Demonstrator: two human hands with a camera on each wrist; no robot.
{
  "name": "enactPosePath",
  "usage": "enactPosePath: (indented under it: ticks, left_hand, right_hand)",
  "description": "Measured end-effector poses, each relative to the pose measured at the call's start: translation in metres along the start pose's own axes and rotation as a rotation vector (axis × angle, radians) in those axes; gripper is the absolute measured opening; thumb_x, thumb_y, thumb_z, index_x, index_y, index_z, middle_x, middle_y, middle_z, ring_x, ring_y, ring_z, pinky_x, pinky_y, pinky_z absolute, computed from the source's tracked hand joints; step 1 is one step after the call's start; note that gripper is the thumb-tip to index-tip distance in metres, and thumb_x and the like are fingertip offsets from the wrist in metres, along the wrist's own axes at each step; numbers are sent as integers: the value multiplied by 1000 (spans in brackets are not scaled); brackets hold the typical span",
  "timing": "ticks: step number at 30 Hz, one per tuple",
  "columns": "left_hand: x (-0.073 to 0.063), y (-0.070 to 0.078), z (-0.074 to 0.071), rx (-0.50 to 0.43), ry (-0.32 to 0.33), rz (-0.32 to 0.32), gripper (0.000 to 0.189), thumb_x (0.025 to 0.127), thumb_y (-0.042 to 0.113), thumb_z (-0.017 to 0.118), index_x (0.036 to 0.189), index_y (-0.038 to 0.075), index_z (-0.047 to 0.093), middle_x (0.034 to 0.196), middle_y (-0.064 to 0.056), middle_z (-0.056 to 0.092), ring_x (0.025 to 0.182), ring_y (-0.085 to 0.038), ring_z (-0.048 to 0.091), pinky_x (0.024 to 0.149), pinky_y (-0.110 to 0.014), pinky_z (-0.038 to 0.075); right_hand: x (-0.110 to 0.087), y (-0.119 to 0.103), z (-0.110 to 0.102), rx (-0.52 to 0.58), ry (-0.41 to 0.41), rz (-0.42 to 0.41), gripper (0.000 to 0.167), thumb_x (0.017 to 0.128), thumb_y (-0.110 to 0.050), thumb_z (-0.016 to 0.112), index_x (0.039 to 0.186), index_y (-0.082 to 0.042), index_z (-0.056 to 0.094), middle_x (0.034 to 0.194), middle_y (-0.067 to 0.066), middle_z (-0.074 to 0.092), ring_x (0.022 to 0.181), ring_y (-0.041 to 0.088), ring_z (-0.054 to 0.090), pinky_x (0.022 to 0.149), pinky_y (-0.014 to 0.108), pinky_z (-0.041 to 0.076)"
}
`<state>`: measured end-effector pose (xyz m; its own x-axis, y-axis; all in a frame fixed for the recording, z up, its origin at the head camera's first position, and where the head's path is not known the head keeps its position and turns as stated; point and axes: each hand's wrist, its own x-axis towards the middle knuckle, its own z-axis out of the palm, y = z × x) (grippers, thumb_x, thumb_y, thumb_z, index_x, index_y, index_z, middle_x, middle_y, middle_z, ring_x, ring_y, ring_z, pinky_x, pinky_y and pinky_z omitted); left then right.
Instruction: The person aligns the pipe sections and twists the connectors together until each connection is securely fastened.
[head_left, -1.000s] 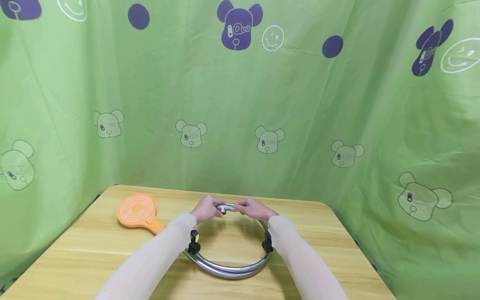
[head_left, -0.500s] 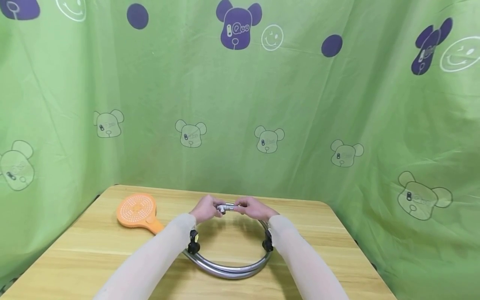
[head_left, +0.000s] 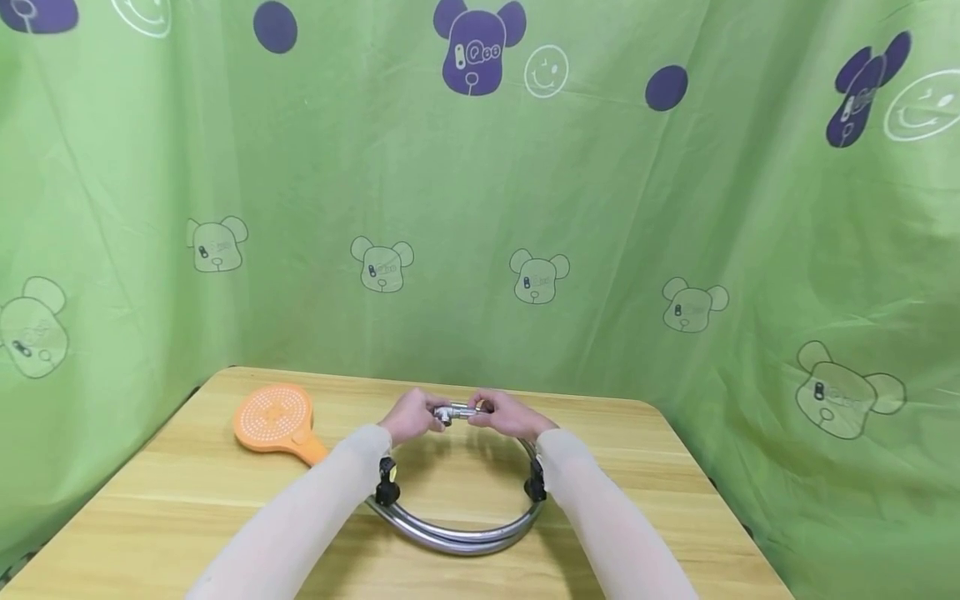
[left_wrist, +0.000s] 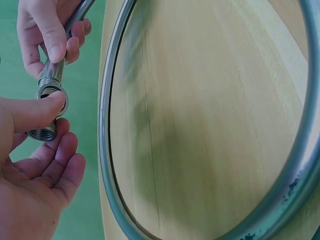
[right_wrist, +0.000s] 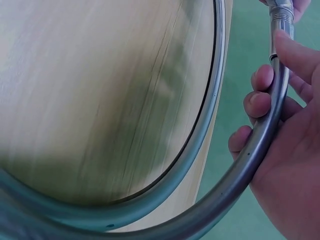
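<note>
Over the far part of the table, my two hands meet at a chrome fitting [head_left: 445,414]. My left hand [head_left: 411,416] pinches this fitting between thumb and fingers; its open threaded ends [left_wrist: 46,132] show in the left wrist view. My right hand [head_left: 512,416] grips the end of a metal shower hose [right_wrist: 267,115], thumb and fingertips at its smooth end nut [right_wrist: 281,35]. That nut sits in line against the fitting's threaded neck [left_wrist: 50,80]. From there the hose runs back into a wide coil [head_left: 465,543] below my wrists.
An orange shower head [head_left: 273,419] lies face up on the left of the wooden table [head_left: 637,467], its handle partly behind my left sleeve [head_left: 300,508]. Green printed curtains [head_left: 450,183] hang behind and beside the table. Black wrist cameras [head_left: 387,483] hang close to the hose coil.
My right fingers have shifted their hold on the hose end, with the fingertips lifted a little and more metal showing between the hands. My left hand stays in place.
</note>
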<state>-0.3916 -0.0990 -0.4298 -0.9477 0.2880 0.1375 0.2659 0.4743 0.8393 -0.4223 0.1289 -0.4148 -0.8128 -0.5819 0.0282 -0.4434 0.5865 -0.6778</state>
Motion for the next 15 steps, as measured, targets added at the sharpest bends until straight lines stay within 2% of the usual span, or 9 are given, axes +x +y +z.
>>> enactPosePath:
  ticks: [3,8,11,15]
  left_hand:
    - [0,0,0,-3,0,2,49,78,-7,75,125,3,69,106,-10,76,87,-16,66,84,-34,55]
    - [0,2,0,2,-2,1,49,78,-7,75,126,3,69,106,-10,76,87,-16,65,83,-34,54]
    - [0,2,-1,14,-3,3,48,79,-7,75,125,4,69,108,-11,76,88,-17,66,84,-34,55]
    - [-1,2,-1,4,-2,-2,48,79,-7,75,125,4,69,109,-11,76,90,-17,67,88,-38,56]
  right_hand:
    - [0,0,-1,-24,-4,5,19,101,-24,60,111,-10,67,87,3,58,76,15,47,66,28,41]
    - [2,0,-2,-42,-4,52,27,104,-35,54,101,-14,70,88,4,58,72,15,44,62,29,38]
    - [4,1,-1,-11,-4,55,23,101,-35,60,105,-14,68,86,3,57,73,15,45,62,29,38]
    - [3,1,-1,27,-9,34,21,96,-26,67,111,-13,63,83,2,56,74,16,46,64,29,39]
